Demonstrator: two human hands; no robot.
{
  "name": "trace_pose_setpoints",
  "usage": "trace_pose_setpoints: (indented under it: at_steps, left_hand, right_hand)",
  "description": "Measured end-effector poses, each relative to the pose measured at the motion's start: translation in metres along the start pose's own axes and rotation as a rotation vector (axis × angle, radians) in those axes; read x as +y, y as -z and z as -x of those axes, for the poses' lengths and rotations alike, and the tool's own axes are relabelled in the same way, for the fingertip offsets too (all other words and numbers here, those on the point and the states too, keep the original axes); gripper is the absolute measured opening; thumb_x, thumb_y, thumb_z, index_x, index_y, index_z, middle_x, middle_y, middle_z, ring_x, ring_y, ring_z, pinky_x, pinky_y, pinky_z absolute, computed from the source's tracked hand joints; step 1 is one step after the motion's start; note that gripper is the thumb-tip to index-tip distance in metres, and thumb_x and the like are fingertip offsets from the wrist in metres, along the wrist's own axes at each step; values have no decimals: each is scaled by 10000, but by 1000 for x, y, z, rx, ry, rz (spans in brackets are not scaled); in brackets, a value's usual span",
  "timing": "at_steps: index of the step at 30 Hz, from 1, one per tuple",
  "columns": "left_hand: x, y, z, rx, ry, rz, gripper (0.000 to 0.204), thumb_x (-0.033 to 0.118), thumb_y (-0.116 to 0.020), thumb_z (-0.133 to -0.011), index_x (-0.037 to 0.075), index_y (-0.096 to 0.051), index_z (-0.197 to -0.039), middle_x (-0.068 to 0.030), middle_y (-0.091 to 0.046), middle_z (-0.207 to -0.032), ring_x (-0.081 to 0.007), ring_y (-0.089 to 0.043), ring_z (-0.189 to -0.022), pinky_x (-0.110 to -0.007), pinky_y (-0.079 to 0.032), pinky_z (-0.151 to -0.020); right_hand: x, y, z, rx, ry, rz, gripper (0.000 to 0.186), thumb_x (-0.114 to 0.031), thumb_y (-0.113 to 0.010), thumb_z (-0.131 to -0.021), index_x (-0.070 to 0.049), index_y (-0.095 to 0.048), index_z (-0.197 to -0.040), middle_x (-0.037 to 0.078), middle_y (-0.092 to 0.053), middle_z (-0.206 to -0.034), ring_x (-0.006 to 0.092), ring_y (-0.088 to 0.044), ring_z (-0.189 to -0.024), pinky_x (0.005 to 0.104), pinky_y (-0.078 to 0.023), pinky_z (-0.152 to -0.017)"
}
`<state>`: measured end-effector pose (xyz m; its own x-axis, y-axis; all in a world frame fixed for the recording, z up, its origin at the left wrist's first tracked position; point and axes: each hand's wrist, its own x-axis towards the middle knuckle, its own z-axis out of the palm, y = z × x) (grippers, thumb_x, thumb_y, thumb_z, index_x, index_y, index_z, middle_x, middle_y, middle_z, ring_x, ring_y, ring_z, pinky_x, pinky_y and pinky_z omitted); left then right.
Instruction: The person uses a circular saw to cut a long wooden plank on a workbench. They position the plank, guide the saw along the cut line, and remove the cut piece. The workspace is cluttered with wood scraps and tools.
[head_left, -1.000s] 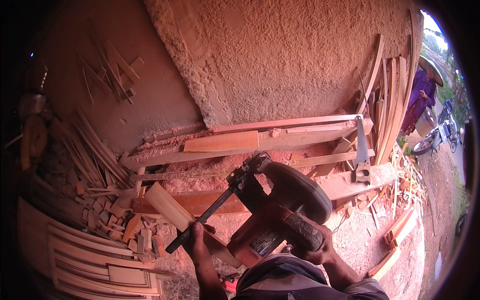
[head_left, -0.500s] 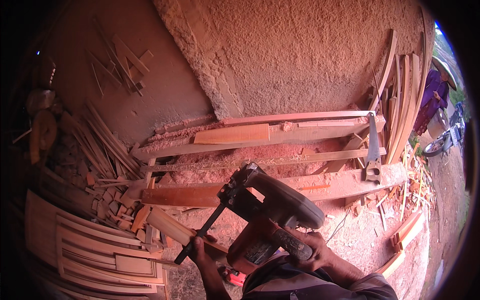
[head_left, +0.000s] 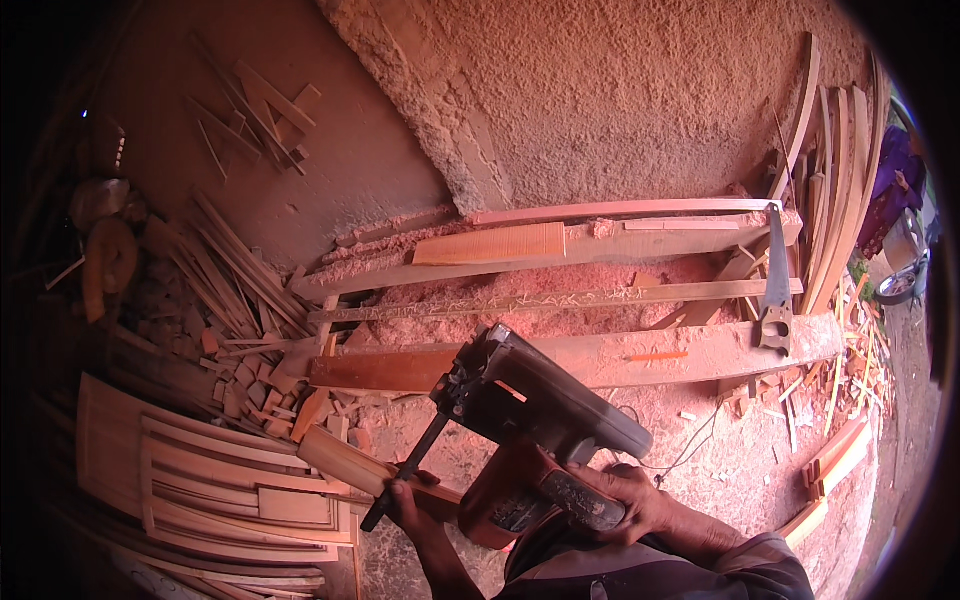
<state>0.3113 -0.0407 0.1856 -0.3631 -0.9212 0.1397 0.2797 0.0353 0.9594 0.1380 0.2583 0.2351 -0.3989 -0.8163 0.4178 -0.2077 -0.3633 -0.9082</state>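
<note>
My right hand (head_left: 632, 500) is closed round the dark, worn rear handle of a handheld power tool (head_left: 560, 395), which has a long flat black body and a reddish motor housing. Held up in front of my torso, the tool slants from upper left to lower right. A black bar (head_left: 430, 445) juts from its front end down past my left hand (head_left: 408, 505). That hand is closed on a pale wooden piece (head_left: 345, 458), its thumb beside the bar. The wood runs behind the bar, and its near end lies by the motor housing. Some left fingers are hidden.
Ahead is a shavings-covered bench of thick beams (head_left: 730, 350), with a handsaw (head_left: 776, 285) at its right and a short board (head_left: 490, 243). Slatted wooden panels (head_left: 240, 480) lie at left, beside offcuts (head_left: 255, 385). Planks (head_left: 840, 190) lean right, near a person in purple (head_left: 895, 190).
The view has shifted, so the bench and wall sit farther right and higher. The tool's black body has tilted slightly. Both hands keep their grips.
</note>
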Motion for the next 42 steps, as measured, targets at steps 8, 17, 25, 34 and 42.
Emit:
trace_pose_setpoints:
  at_steps: [8,17,25,34,42]
  left_hand:
    - [-6,-2,9,-21,41,21,620,551,-659,-929,3,-550,-1197,-116,-644,-939,-229,-666,-760,-374,-561,-685]
    - [-5,21,-1,-96,62,39,664,533,-669,-916,-1,-491,-1268,-158,-654,-930,-254,-673,-761,-375,-558,-697]
    - [-2,11,-4,-106,-59,22,572,418,-675,-933,-12,-498,-1267,-155,-641,-972,-287,-679,-734,-407,-574,-668]
    - [25,-4,6,-68,-68,-212,533,501,-604,-980,-7,-582,-1139,-128,-631,-926,-243,-656,-713,-392,-569,-640]
    - [46,-2,21,-3,-11,-200,542,447,-683,-929,8,-535,-1208,-121,-624,-959,-249,-660,-725,-397,-559,-660]
  right_hand:
    - [-1,-2,-3,3,45,122,879,-90,-785,-723,9,-432,-1522,225,-648,-1331,352,-669,-1198,412,-482,-1075]
    - [2,-12,-1,61,121,149,827,-88,-777,-720,69,-473,-1473,248,-717,-1144,338,-750,-979,370,-571,-887]
    - [5,0,3,59,50,71,865,-89,-782,-722,46,-440,-1506,233,-709,-1193,312,-749,-1007,353,-548,-918]
    - [11,-3,10,181,-17,59,822,-87,-784,-736,48,-467,-1482,178,-740,-1145,246,-756,-967,321,-556,-877]
    - [15,-1,10,208,-96,-14,813,-97,-813,-743,40,-481,-1472,146,-750,-1141,209,-752,-971,303,-548,-891]
